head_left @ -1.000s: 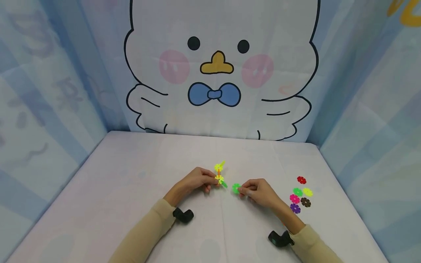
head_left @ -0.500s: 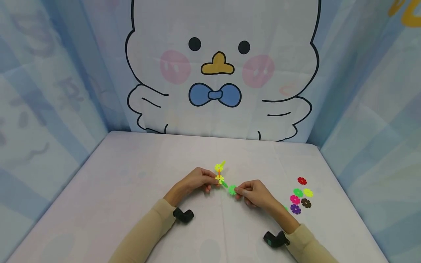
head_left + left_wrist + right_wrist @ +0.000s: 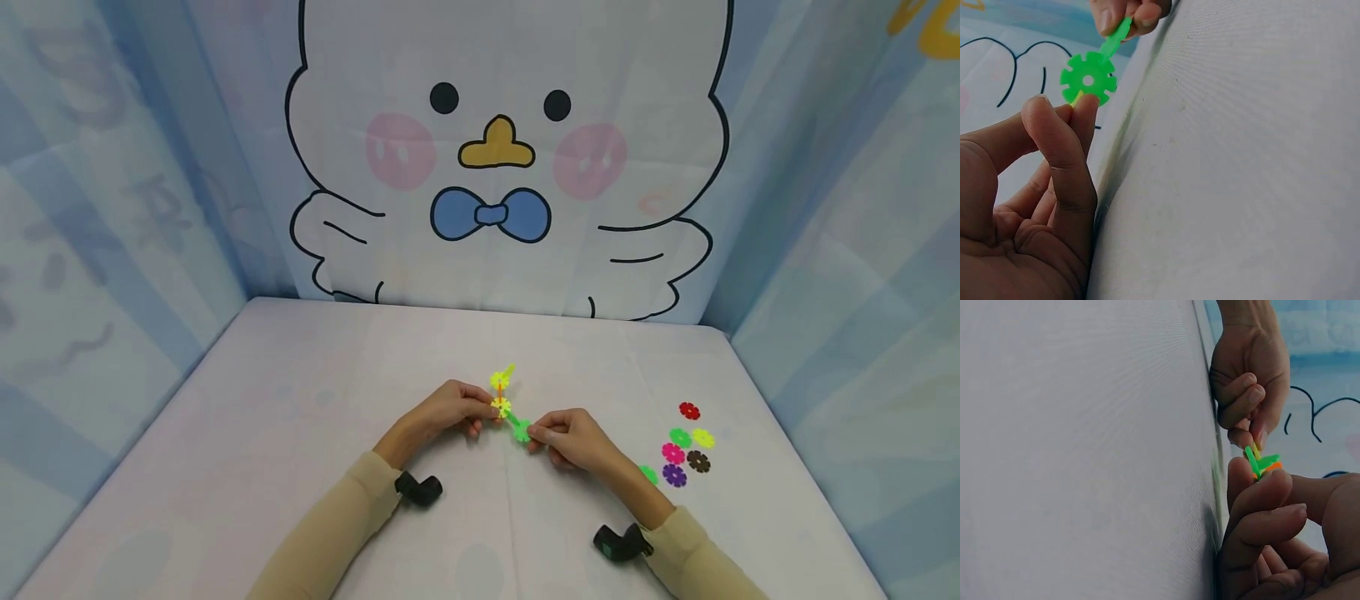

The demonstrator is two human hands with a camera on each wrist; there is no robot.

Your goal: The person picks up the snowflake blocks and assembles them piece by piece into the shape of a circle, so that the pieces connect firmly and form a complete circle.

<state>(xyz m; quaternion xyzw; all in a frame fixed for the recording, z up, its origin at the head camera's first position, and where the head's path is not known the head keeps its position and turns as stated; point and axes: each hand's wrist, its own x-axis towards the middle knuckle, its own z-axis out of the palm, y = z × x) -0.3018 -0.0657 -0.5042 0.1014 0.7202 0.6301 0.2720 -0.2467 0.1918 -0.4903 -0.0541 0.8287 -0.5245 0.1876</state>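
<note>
In the head view my left hand (image 3: 453, 411) pinches the lower yellow notched disc (image 3: 501, 407) of a small chain of interlocking plastic discs. An orange disc (image 3: 499, 389), edge-on, links it to an upper yellow disc (image 3: 498, 381), with another yellow piece (image 3: 510, 369) at the top. A green disc (image 3: 1079, 76) sticks out from the left fingertips, facing the left wrist camera. My right hand (image 3: 577, 437) pinches a second green disc (image 3: 521, 431) by its edge. In the left wrist view that disc, seen edge-on, meets the first green disc's rim at a notch.
Loose discs lie on the white table (image 3: 360, 358) to the right: red (image 3: 689, 411), green (image 3: 680, 438), yellow (image 3: 703, 438), pink (image 3: 672, 453), brown (image 3: 698, 462) and purple (image 3: 674, 476). Another green disc (image 3: 648, 474) lies beside the right forearm. A printed curtain (image 3: 487, 275) stands behind the table.
My right hand has moved left with its green disc, from a gap away up to the chain's green disc. The left hand has held still. A loose green disc now shows beside the right forearm.
</note>
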